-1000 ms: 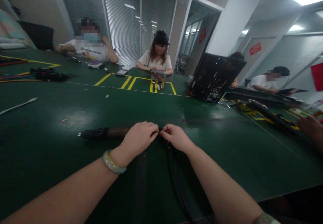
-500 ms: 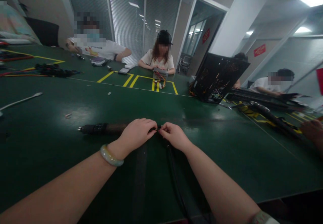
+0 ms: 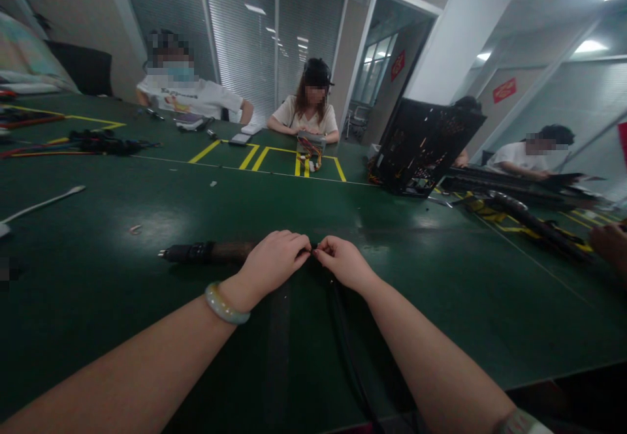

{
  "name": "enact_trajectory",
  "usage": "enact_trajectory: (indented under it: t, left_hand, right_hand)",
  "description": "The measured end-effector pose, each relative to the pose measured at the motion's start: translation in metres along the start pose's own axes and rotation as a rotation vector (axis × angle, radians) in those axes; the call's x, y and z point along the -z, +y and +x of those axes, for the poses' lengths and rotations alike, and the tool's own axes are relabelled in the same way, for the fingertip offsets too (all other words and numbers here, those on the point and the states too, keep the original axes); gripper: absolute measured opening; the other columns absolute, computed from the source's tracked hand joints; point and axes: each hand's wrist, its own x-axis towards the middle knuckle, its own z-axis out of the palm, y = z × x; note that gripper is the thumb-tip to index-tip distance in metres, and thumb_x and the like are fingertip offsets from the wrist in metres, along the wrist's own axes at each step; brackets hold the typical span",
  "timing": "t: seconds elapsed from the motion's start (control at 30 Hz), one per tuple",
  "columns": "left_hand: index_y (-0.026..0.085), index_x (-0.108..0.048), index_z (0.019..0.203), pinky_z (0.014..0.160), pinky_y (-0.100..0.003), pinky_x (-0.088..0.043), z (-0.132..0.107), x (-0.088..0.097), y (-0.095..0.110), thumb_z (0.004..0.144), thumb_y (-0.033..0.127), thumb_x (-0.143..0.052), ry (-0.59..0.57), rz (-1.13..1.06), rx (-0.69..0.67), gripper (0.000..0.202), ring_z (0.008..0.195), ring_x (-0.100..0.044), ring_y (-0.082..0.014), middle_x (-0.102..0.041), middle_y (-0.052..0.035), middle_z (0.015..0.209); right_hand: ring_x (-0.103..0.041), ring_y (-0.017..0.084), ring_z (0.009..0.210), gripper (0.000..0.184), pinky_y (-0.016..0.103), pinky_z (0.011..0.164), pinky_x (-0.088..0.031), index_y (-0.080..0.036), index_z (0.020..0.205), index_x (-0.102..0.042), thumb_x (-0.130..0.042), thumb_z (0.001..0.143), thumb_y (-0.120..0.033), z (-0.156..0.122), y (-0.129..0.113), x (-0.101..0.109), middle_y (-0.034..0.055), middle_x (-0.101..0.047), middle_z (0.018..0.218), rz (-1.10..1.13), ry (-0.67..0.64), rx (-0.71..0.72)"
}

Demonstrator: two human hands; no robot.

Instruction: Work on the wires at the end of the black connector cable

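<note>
On the green table lies a dark cylindrical tool that looks like an electric screwdriver [image 3: 215, 252], its silvery tip pointing left. My left hand [image 3: 279, 256] lies closed over its rear end, thumb and fingertips pinched together. Facing it, my right hand [image 3: 343, 263] is closed with its fingertips pinched on the end of a black cable [image 3: 345, 336], which runs down toward the table's near edge. The fingertips of both hands almost meet, and they hide the spot where cable and tool come together.
A black computer case [image 3: 424, 147] stands tilted at the back right, beside a black cable bundle [image 3: 529, 222]. A grey box with wires [image 3: 311, 143] sits before a person opposite. Loose wires [image 3: 98, 141] and a white cable [image 3: 46, 202] lie left. Other people sit around the table.
Both hands and the screwdriver have shifted slightly to the right in view, still pinched close together. The person at the back left has moved an arm.
</note>
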Motion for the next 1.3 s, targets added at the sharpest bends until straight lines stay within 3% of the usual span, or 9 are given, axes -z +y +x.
enact_trajectory:
  t: [0.33, 0.67, 1.0, 1.3]
  left_hand:
    - [0.021, -0.061, 0.098, 0.077, -0.035, -0.044, 0.000, 0.003, 0.006, 0.088, 0.024, -0.059, 0.031, 0.011, -0.004, 0.011, 0.086, -0.059, -0.0208, -0.065, -0.0020, 0.091]
    - [0.022, -0.065, 0.098, 0.087, -0.039, -0.042, -0.004, 0.002, 0.007, 0.088, 0.020, -0.058, 0.077, -0.017, -0.026, 0.013, 0.095, -0.059, -0.0217, -0.067, -0.0026, 0.101]
    - [0.021, -0.060, 0.094, 0.082, -0.036, -0.043, -0.004, 0.002, 0.009, 0.086, 0.019, -0.059, 0.067, -0.037, 0.042, 0.009, 0.086, -0.059, -0.0201, -0.065, -0.0014, 0.089]
    - [0.022, -0.060, 0.089, 0.088, -0.036, -0.042, -0.004, 0.006, 0.012, 0.084, 0.016, -0.060, 0.056, -0.047, 0.041, 0.008, 0.095, -0.058, -0.0197, -0.065, -0.0008, 0.096]
  right_hand:
    - [-0.053, 0.011, 0.060, 0.019, 0.020, 0.052, -0.036, -0.018, 0.084, -0.061, -0.058, 0.086, -0.036, 0.001, 0.010, 0.002, -0.0020, -0.061, 0.070, 0.088, -0.049, 0.024]
    - [-0.052, 0.011, 0.060, 0.014, 0.020, 0.054, -0.037, -0.018, 0.084, -0.062, -0.058, 0.086, -0.031, 0.002, 0.008, 0.002, -0.0029, -0.061, 0.069, 0.048, -0.052, 0.057]
    - [-0.055, 0.012, 0.062, 0.014, 0.021, 0.055, -0.039, -0.019, 0.087, -0.065, -0.058, 0.085, -0.030, 0.002, 0.005, 0.003, -0.0017, -0.064, 0.073, 0.055, -0.069, 0.038]
    - [-0.053, 0.011, 0.061, 0.012, 0.020, 0.055, -0.036, -0.018, 0.083, -0.064, -0.056, 0.085, -0.027, 0.001, 0.004, 0.001, -0.0018, -0.063, 0.069, 0.066, -0.041, 0.051]
